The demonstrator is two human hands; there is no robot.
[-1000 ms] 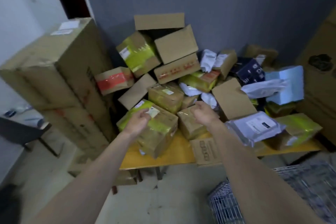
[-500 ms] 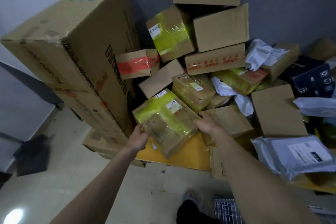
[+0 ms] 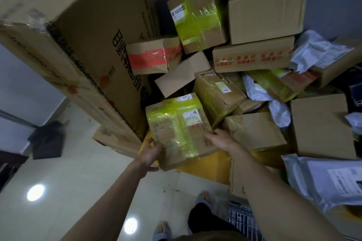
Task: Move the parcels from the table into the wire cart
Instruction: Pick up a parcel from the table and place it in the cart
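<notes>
Closer now than a half-second ago, with the yellow-taped parcel (image 3: 179,131) tilted up off the yellow worktop (image 3: 207,166) edge and the left hand (image 3: 148,154) shifted under its near-left corner. Left grip curled round that corner; right hand (image 3: 221,140) pressed against the parcel's right side, fingers mostly hidden, so that grip cannot be told. Still crowding the parcel: big carton (image 3: 78,45) leaning close on its left, red-taped box (image 3: 154,56) behind, a taped box (image 3: 217,94) and a brown box (image 3: 254,131) tight on the right. Grey mailer (image 3: 323,180) at far right. Wire cart (image 3: 242,219) low in view, beside the feet.
</notes>
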